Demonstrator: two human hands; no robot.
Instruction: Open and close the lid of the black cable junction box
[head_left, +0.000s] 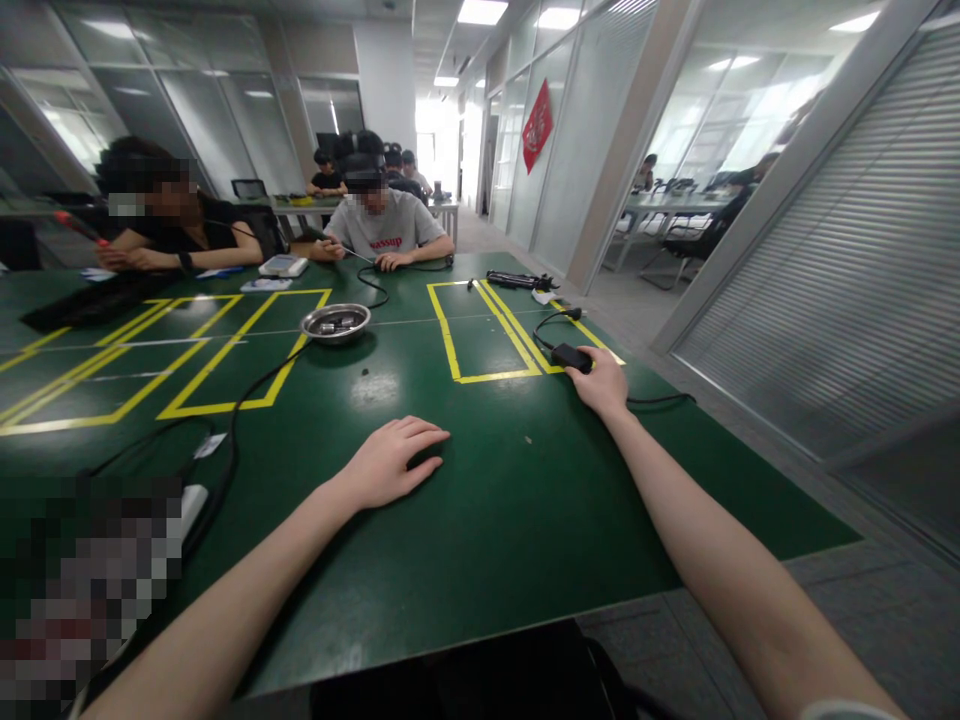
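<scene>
My right hand (602, 382) grips a black power adapter (571, 357) near the right side of the green table (480, 540). One cord from the adapter loops up to a black plug (574, 314); another black cable (664, 400) runs out to the right of my hand, toward the table's edge. My left hand (394, 462) lies flat on the tabletop with its fingers stretched out and thumb apart, holding nothing. Yellow tape rectangles (496, 377) mark the surface just beyond my hands.
A metal bowl (335, 324) with small metal parts stands left of centre. A folded black tripod (519, 281) lies at the far right. Across the table sit two people, one holding a thin tool. A black cable (236, 430) crosses the left side near a pixelated object.
</scene>
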